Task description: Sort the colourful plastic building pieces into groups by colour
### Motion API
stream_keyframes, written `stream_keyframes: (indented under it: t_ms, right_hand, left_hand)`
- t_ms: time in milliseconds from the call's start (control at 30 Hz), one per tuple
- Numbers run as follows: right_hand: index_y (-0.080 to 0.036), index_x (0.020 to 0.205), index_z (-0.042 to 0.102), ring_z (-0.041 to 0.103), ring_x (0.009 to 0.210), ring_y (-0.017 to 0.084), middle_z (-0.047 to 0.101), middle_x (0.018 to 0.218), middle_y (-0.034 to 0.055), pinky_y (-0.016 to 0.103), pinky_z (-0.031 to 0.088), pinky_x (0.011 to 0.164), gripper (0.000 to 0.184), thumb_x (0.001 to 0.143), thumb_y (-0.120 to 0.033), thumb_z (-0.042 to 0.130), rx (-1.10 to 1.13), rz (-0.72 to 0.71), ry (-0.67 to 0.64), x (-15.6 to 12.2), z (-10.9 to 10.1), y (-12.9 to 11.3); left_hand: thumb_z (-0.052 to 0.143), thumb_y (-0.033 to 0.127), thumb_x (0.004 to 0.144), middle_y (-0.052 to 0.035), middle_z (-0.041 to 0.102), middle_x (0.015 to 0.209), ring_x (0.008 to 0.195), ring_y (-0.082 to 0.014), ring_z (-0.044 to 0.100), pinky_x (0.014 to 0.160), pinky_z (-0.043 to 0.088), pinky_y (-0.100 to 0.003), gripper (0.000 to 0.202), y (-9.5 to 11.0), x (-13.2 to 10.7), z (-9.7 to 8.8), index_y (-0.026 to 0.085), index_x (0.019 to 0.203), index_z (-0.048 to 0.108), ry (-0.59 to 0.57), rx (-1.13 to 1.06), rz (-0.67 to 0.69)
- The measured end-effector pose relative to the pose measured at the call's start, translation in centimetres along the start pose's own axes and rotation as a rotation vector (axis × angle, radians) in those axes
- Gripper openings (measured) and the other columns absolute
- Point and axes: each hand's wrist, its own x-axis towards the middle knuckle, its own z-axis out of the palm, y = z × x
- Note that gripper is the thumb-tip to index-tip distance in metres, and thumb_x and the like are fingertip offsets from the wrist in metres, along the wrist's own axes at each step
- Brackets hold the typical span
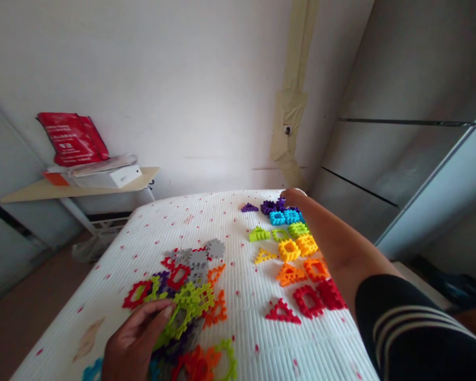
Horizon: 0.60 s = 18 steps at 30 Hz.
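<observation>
A person's left hand (137,338) lay half-curled against a lime-green plastic block (178,325) in a jumbled heap (190,275) on a white ribbed mattress (262,338), while the right hand (293,198), its grip unclear, reached purple blocks (268,207) beyond sorted colour rows (289,250).

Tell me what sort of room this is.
Probably a bedroom in a home: a white ribbed mattress lies under the hands, tall grey wardrobe doors stand beside it, and a small side table holds a red bag.
</observation>
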Motion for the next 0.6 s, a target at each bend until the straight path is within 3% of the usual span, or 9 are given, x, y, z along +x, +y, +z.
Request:
stream_keyframes:
  t_ms: [200,367,600]
  right_hand:
    - [-0.024,0.112,0.063,0.057,0.105,0.027,0.063,0.114,0.0072,0.034,0.047,0.084,0.049,0.064,-0.023,0.074,-0.026,-0.010,-0.069,1.2,0.4,-0.3]
    - [-0.016,0.111,0.060,0.058,0.101,0.023,0.061,0.112,0.0089,0.040,0.047,0.084,0.034,0.079,-0.028,0.065,-0.013,-0.023,-0.081,1.6,1.0,-0.5]
    - [-0.015,0.098,0.069,0.062,0.095,0.028,0.068,0.099,0.0112,0.034,0.048,0.078,0.040,0.058,-0.011,0.073,0.058,-0.044,-0.001,1.8,1.4,-0.7]
  left_hand:
    - [0.067,0.050,0.058,-0.0018,0.071,0.083,0.085,-0.0245,0.065,0.080,0.051,-0.030,0.037,0.1,0.1,0.1,0.020,0.079,0.069,0.002,0.027,0.012]
    - [0.067,0.051,0.058,-0.0020,0.071,0.082,0.082,-0.0241,0.065,0.077,0.051,-0.030,0.036,0.1,0.0,0.1,0.021,0.077,0.070,0.015,0.030,0.017]
    - [0.070,0.048,0.060,-0.0024,0.071,0.081,0.080,-0.0234,0.065,0.077,0.051,-0.031,0.033,-0.5,0.1,0.1,0.021,0.078,0.069,0.013,-0.009,0.051]
